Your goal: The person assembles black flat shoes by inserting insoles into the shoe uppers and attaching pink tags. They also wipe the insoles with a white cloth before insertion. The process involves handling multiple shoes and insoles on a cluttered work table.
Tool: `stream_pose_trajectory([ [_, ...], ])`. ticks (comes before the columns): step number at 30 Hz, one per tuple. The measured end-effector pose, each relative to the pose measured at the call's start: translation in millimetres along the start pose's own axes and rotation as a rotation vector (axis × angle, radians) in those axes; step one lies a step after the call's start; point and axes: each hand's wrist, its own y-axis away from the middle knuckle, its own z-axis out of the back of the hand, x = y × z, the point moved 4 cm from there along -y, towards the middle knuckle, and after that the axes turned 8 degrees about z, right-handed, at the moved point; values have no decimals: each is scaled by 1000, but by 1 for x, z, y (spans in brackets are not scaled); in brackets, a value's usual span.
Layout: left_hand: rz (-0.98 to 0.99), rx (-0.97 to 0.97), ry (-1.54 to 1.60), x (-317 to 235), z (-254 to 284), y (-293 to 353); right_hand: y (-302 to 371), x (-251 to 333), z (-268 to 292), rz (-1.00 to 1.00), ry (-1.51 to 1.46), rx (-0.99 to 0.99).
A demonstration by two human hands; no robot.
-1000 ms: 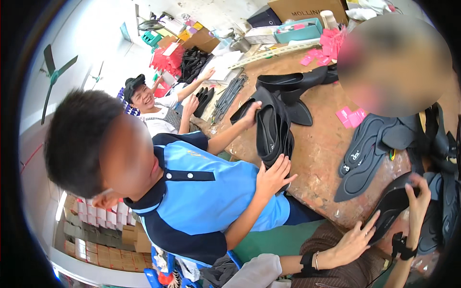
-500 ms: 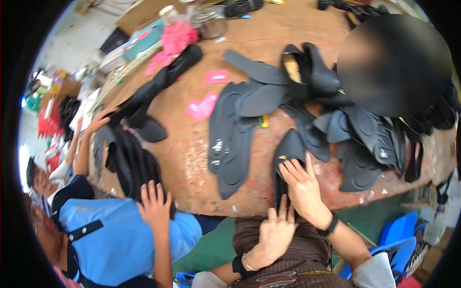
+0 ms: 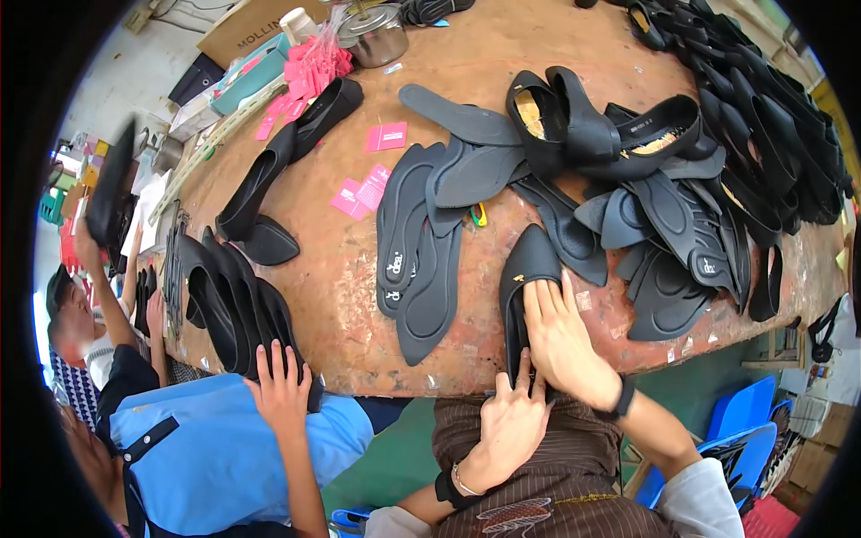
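Note:
A black pointed flat shoe point(image 3: 531, 253) with a small gold ornament lies at the near table edge, toe pointing away from me. Inside its opening are the fingers of my right hand point(image 3: 567, 345), stretched out and close together, with the little finger at the right rim. My left hand point(image 3: 513, 421) holds the heel end, its fingertips on the back of the shoe; much of the heel is hidden by my hands. Left of the shoe, dark grey insoles point(image 3: 430, 296) overlap in a loose stack. More insoles point(image 3: 677, 278) are heaped to the right.
Beyond the insoles stand several black shoes point(image 3: 587, 130), and a large pile of shoes point(image 3: 762, 125) fills the far right. A co-worker in blue point(image 3: 206, 439) sits at my left beside a row of shoes point(image 3: 238, 305). Pink cards point(image 3: 386, 137) lie mid-table. Blue chair point(image 3: 744, 430) at right.
The co-worker's far hand has lifted a black shoe off to the left. A person's head at the upper right has left the view, uncovering the shoe pile. My hands stay at the shoe.

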Motion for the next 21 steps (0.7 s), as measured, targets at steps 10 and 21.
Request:
stream_pose_trajectory([
  [10,-11,-79,152,3,0,2,7,8,7,-39,-17,53],
  [21,56,141,101,4,-5,-3,1,13,5,125,157,-4],
])
